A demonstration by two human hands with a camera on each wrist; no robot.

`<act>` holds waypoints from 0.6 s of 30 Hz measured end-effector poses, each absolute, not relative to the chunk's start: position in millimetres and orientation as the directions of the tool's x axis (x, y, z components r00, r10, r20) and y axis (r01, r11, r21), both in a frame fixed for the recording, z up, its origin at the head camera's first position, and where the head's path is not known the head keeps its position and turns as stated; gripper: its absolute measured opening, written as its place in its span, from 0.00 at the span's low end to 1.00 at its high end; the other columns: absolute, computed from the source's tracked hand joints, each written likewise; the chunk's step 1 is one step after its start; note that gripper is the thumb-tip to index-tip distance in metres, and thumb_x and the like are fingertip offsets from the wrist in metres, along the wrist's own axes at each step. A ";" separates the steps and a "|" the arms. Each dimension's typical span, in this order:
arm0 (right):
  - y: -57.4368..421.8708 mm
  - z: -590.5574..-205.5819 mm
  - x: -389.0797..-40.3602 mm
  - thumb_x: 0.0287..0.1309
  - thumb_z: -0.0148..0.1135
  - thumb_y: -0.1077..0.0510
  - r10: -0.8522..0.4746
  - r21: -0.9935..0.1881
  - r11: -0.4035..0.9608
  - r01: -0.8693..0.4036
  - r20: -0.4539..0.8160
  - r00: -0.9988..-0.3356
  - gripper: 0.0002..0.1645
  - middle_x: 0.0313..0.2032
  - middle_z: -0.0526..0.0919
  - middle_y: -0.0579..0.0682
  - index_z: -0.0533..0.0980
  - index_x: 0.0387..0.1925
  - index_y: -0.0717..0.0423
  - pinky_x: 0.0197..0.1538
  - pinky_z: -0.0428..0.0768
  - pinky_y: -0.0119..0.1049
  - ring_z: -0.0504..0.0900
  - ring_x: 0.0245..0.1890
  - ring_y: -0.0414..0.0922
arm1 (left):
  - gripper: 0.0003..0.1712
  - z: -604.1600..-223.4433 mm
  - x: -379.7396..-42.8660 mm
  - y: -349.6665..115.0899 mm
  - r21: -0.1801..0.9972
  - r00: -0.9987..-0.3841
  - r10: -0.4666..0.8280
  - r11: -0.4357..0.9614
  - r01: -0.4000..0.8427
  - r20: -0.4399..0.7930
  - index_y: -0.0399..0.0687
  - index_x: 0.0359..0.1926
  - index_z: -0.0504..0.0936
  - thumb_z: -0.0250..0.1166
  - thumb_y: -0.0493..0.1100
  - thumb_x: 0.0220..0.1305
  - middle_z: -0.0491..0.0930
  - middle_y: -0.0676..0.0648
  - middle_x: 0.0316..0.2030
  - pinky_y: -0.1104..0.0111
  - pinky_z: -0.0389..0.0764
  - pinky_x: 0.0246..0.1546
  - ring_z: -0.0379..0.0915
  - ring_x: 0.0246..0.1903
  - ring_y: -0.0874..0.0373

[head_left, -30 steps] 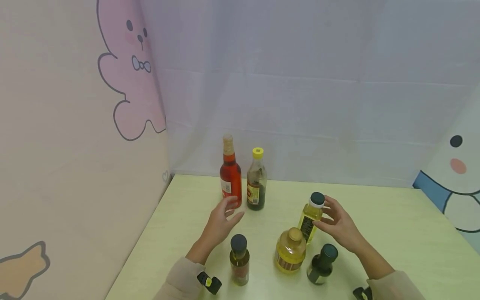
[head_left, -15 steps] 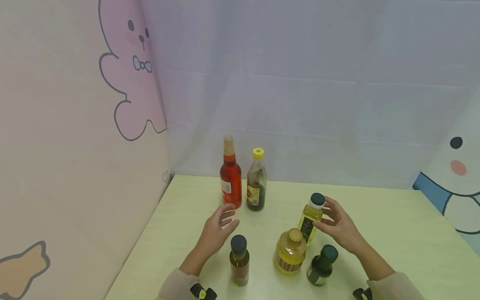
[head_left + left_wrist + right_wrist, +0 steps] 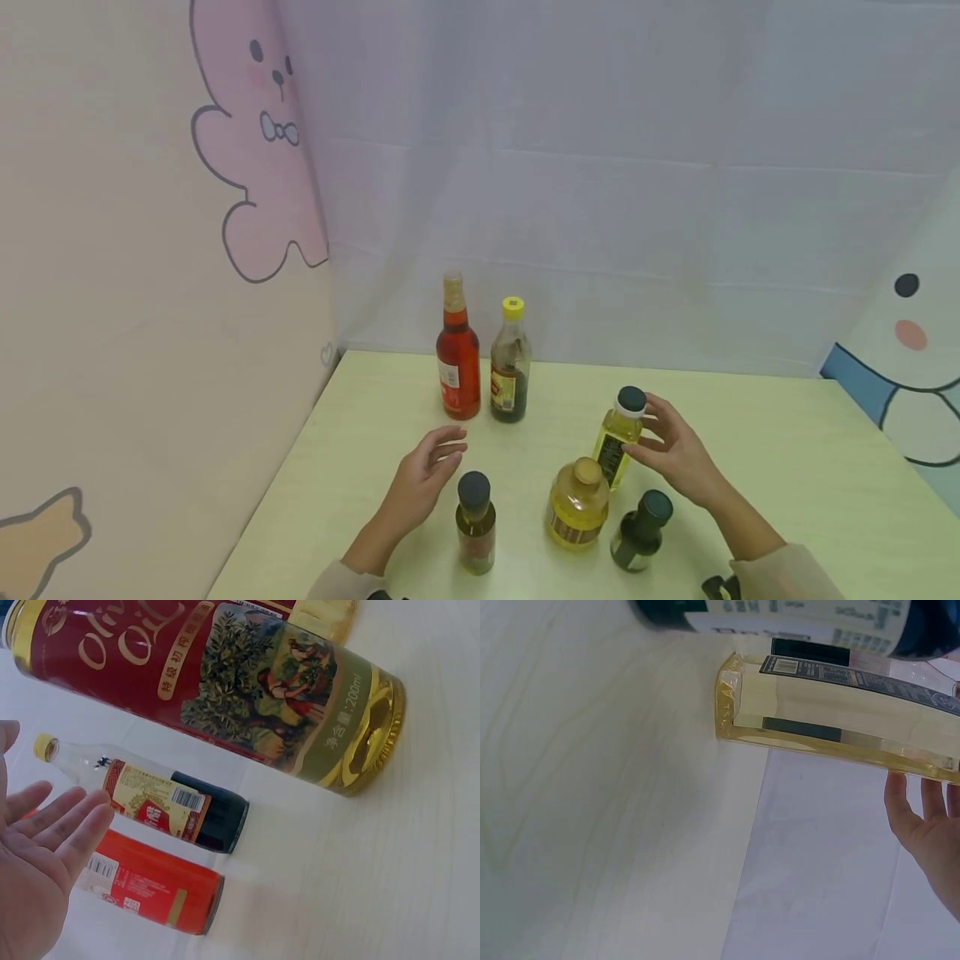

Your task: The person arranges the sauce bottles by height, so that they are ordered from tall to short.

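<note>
My right hand (image 3: 671,454) grips a square bottle of yellow oil (image 3: 613,442) with a dark green cap, thumb on the near side and fingers behind. In the right wrist view its fingertips (image 3: 896,784) meet the side of that bottle. My left hand (image 3: 420,479) hovers with loosely bent fingers and nothing in them. Nearest to it stands a dark-capped olive oil bottle (image 3: 476,533), whose red label fills the top of the left wrist view. Beyond that hand are a red bottle (image 3: 458,375) and a yellow-capped bottle of dark liquid (image 3: 510,383).
A round gold-capped oil bottle (image 3: 577,508) stands just in front of the square one. Right of it is a small dark green bottle (image 3: 640,533). Light fabric walls (image 3: 600,208) border the pale table (image 3: 750,442) at the back and left.
My left hand has drawn back from the red bottle, toward me and slightly left. The right hand stays at the square oil bottle, and the bottles keep their places.
</note>
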State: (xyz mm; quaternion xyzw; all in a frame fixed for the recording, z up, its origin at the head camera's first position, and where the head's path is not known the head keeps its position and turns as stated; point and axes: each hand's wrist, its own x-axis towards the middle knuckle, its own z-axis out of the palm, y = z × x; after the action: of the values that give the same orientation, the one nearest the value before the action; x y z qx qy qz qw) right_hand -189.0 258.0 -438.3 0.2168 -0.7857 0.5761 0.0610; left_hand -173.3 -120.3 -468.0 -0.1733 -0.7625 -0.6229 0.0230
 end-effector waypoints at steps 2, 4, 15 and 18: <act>258.0 -438.1 -188.9 0.57 0.64 0.72 -0.272 -0.877 0.244 -0.413 0.347 -0.897 0.41 0.56 0.70 0.44 0.56 0.68 0.65 0.52 0.75 0.26 0.72 0.54 0.31 | 0.20 -467.5 -170.9 -122.9 0.941 -0.935 0.241 0.153 0.301 0.260 0.41 0.62 0.71 0.57 0.41 0.73 0.75 0.45 0.57 0.65 0.75 0.55 0.74 0.56 0.51; 257.8 -437.6 -189.0 0.57 0.64 0.72 -0.274 -0.876 0.249 -0.414 0.346 -0.897 0.41 0.56 0.70 0.46 0.56 0.68 0.65 0.52 0.75 0.27 0.72 0.54 0.31 | 0.19 -466.2 -168.6 -125.0 0.942 -0.934 0.247 0.149 0.302 0.260 0.43 0.62 0.71 0.56 0.42 0.74 0.75 0.46 0.58 0.66 0.74 0.55 0.73 0.57 0.52; 257.5 -437.7 -189.2 0.57 0.65 0.72 -0.266 -0.883 0.257 -0.393 0.327 -0.907 0.42 0.57 0.68 0.56 0.55 0.68 0.66 0.51 0.75 0.27 0.71 0.53 0.30 | 0.18 -470.2 -159.2 -127.9 0.906 -0.868 0.327 0.072 0.418 0.374 0.32 0.61 0.69 0.50 0.32 0.74 0.75 0.41 0.57 0.65 0.75 0.55 0.74 0.55 0.44; 257.3 -437.3 -189.1 0.57 0.65 0.72 -0.266 -0.879 0.261 -0.400 0.333 -0.905 0.42 0.58 0.68 0.58 0.56 0.68 0.65 0.51 0.75 0.27 0.71 0.54 0.30 | 0.18 -472.1 -157.5 -127.4 0.893 -0.847 0.345 0.048 0.447 0.406 0.31 0.61 0.68 0.48 0.29 0.73 0.75 0.40 0.57 0.65 0.75 0.54 0.74 0.55 0.42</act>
State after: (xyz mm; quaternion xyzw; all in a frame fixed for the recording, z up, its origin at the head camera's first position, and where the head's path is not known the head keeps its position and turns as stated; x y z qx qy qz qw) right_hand -189.1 257.3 -437.3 0.2103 -0.7920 0.5702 0.0585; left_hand -157.5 -127.4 -472.1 -0.2740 -0.7226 -0.6333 0.0405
